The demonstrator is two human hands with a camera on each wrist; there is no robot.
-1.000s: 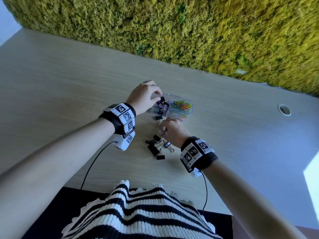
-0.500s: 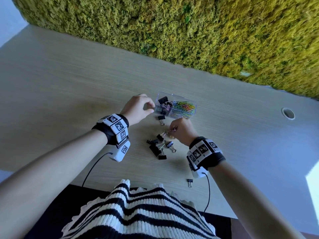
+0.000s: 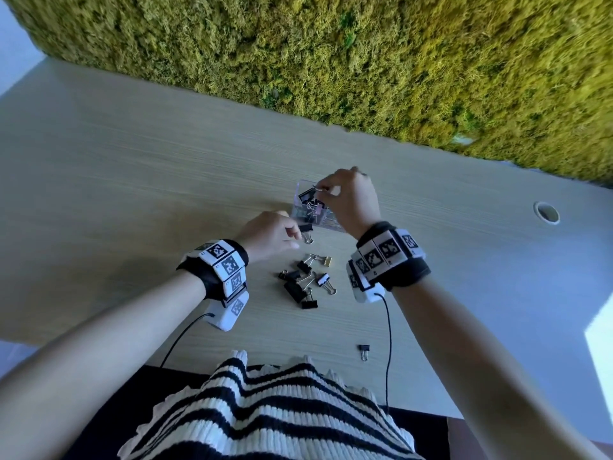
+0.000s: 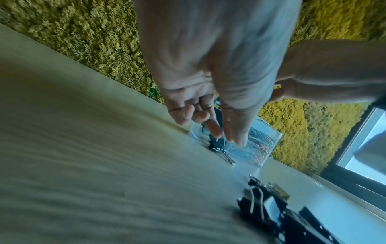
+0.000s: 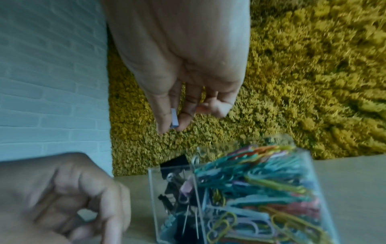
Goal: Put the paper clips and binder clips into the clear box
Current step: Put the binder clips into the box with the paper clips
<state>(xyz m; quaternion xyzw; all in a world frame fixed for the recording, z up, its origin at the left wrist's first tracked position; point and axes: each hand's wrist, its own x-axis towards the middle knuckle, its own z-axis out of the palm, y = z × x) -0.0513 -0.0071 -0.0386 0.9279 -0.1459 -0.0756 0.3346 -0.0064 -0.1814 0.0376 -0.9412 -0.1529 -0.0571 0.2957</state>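
clear box (image 3: 310,212): small transparent plastic box with straight walls and an open top, standing on the wooden desk (image 3: 132,180) in front of the moss wall (image 3: 365,61). a thin divider splits it in two.
box contents: one compartment packed with coloured paper clips (image 5: 261,181) in teal, yellow, pink and orange, too many to count; the other holds several binder clips (image 5: 177,189), mostly black, one pinkish.
right hand (image 3: 351,197): above the box opening, thumb and forefinger pinching a small pale binder clip (image 5: 174,118) by its body; other fingers curled in.
left hand (image 3: 270,237): low over the desk just beside the box's near wall, forefinger and thumb extended toward a black binder clip (image 3: 306,231) lying against that wall. whether they touch it, cannot tell. remaining fingers loosely curled.
loose pile (image 3: 305,280): about seven binder clips near the box on the person's side, mostly black, one gold, one white-faced.
stray clip (image 3: 364,350): one black binder clip lying alone, well apart from the pile, near the desk edge.
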